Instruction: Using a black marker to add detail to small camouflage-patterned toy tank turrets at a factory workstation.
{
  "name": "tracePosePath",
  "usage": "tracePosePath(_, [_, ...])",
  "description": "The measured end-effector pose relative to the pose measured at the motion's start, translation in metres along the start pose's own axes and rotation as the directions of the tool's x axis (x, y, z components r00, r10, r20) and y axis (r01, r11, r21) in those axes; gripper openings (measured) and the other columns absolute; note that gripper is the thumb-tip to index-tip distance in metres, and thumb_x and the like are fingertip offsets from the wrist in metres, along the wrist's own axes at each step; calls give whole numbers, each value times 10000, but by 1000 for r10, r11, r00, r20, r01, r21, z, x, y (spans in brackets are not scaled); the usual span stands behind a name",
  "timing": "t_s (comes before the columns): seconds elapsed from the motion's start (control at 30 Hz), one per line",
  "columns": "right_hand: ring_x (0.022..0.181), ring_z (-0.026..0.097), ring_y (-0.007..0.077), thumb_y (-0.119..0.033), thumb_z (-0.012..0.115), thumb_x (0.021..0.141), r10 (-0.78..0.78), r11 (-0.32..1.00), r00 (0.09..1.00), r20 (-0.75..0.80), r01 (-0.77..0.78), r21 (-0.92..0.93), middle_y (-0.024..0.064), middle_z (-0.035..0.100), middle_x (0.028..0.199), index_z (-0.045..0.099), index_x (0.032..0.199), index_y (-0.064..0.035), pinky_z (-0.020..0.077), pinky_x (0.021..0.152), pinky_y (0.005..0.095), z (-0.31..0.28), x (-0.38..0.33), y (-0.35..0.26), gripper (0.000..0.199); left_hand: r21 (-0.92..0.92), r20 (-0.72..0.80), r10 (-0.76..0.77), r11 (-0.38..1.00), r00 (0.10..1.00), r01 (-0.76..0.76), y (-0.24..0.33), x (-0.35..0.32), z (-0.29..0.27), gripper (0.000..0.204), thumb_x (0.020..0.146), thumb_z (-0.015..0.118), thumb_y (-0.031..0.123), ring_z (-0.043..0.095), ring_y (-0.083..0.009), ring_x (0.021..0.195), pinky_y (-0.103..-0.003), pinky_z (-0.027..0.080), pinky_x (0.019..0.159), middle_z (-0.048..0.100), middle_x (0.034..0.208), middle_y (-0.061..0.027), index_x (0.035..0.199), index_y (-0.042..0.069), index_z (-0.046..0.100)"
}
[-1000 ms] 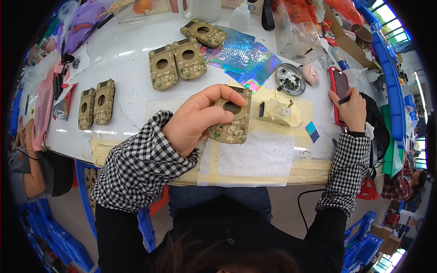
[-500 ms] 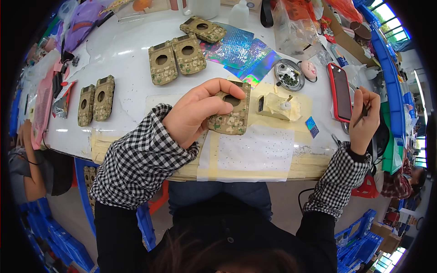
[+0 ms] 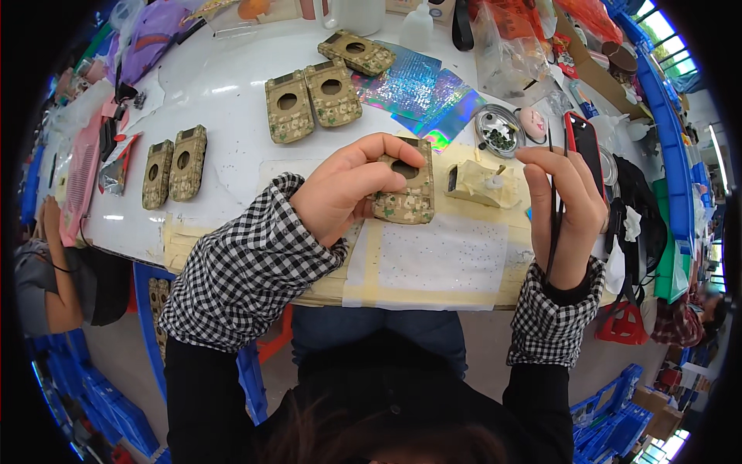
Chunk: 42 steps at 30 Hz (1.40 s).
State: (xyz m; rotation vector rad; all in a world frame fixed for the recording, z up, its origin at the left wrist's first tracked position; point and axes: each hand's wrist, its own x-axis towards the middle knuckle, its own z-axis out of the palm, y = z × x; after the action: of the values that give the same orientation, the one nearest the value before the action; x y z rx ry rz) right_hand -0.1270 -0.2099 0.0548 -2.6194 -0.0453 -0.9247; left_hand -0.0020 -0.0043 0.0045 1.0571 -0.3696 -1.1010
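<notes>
I see the left hand pinching a camouflage hull between its fingers over the surface near a speckled white sheet, while the right hand, fingers curled, holds black tweezers.

1. So the left hand has a camo shell gripped, thumb and index finger by its round hole.
2. Right hand is holding dark tweezers, tips pointing away from the body, near a red-cased phone.
3. Between the hands there's a tape-covered block.
4. Speckled white paper lies at the table edge, dish of dark bits further back.
</notes>
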Motion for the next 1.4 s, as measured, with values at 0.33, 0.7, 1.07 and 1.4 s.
tracePosePath(0.33, [801, 615, 277, -672, 457, 805, 43, 864, 980, 196, -135, 486, 161, 635, 873, 590, 1038, 47, 480, 718, 338, -1, -40, -9, 768, 33, -5, 25, 999, 1000, -24, 0, 1, -3, 294, 841, 517, 118, 632, -214, 963, -323, 507, 858, 589, 1049, -117, 1114, 14, 488])
tracePosePath(0.7, [788, 650, 225, -30, 746, 719, -59, 758, 851, 521, -302, 578, 123, 671, 856, 676, 943, 14, 508, 705, 292, 17, -43, -24, 239, 103, -113, 110, 990, 987, -98, -1, 1, -5, 250, 870, 523, 145, 601, -91, 950, -263, 501, 831, 615, 1026, -45, 1092, 33, 546])
tracePosePath(1.07, [764, 637, 210, -46, 684, 806, -24, 646, 807, 590, -437, 625, 123, 669, 843, 679, 927, 15, 495, 695, 289, 48, -41, -28, 136, 105, -99, 130, 987, 987, -119, -2, -1, -5, 270, 880, 527, 155, 608, -84, 922, -243, 505, 807, 617, 1028, -40, 1120, 32, 537])
tracePosePath(1.4, [748, 640, 216, -56, 677, 814, -52, 675, 792, 608, -421, 606, 121, 671, 849, 676, 912, 16, 505, 682, 287, 57, -38, -32, 122, 79, -92, 119, 990, 989, -112, 0, -2, -3, 277, 879, 529, 148, 608, -91, 930, -243, 497, 818, 622, 1025, -55, 1126, 21, 541])
